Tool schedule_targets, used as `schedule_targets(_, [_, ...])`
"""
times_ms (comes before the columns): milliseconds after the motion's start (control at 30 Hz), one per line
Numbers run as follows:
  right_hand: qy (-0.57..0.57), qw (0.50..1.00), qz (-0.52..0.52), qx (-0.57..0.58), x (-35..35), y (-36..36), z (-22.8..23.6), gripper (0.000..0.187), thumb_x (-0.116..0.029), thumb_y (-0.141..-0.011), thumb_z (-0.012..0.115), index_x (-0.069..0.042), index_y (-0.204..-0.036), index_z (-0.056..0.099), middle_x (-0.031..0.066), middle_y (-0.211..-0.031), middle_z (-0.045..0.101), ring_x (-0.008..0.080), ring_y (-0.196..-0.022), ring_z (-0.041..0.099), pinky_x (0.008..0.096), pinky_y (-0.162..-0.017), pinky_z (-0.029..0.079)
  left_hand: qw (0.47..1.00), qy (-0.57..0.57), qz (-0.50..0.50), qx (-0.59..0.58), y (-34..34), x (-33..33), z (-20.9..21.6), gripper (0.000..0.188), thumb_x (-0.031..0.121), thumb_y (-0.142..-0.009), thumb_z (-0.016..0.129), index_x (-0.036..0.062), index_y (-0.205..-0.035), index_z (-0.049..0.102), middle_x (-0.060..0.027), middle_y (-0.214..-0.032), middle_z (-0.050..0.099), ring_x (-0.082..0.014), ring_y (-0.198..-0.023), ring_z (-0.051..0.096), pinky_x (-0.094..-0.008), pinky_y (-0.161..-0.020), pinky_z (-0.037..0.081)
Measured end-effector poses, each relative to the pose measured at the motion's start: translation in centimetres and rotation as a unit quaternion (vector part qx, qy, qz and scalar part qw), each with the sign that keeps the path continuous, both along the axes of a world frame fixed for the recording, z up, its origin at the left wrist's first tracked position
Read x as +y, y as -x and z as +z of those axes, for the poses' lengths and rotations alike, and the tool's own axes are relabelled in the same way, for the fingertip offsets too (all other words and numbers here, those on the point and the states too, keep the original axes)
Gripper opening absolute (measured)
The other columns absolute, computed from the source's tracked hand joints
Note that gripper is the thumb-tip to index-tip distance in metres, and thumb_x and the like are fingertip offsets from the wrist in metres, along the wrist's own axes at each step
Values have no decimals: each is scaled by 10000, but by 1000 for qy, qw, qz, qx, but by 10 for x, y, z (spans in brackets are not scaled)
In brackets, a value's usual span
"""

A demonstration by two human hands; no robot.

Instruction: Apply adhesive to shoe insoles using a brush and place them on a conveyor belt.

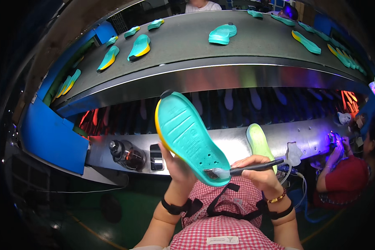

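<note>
A teal shoe sole with a yellow side and a dark toe tip is tilted up in front of me, its hollow inner face showing ridges and small holes. My left hand grips it from the left edge, the fingers partly hidden behind it. In my right hand is a brush with a black handle. Its whitish-dark bristles touch the inside of the sole's lower end. Just behind my right hand, a pale green sole lies on the metal ledge.
Beyond the ledge runs a grey conveyor belt carrying several teal and yellow soles. A dark bottle and a phone rest on the ledge at left. A pale crumpled piece is at right, near a co-worker in red.
</note>
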State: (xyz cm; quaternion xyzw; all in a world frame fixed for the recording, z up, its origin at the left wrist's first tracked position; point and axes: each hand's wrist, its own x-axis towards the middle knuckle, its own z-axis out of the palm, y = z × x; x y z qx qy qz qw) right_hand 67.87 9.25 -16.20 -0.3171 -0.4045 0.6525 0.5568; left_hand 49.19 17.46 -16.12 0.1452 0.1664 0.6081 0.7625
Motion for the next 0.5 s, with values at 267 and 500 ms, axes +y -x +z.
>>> schedule_targets(267, [-127,965,129,-188,-3,1,22,207,12,-732,654,23,-936,625,133,-929,641,186,-868,615,278,-794,484,961,-115,-241,71,17,-15,-38,618,472,-848,395,18,-1265,361,-178,-1148,499,-288,-1006,534,-412,-861,445])
schedule_targets(500, [-248,922,137,-264,4,-1,16,212,-23,-726,668,15,-929,620,137,-914,642,223,-857,628,296,-782,497,903,-84,-396,140,19,-2,-22,525,346,-845,461,-18,-1218,395,-148,-1055,556,-187,-918,576,-299,-806,466])
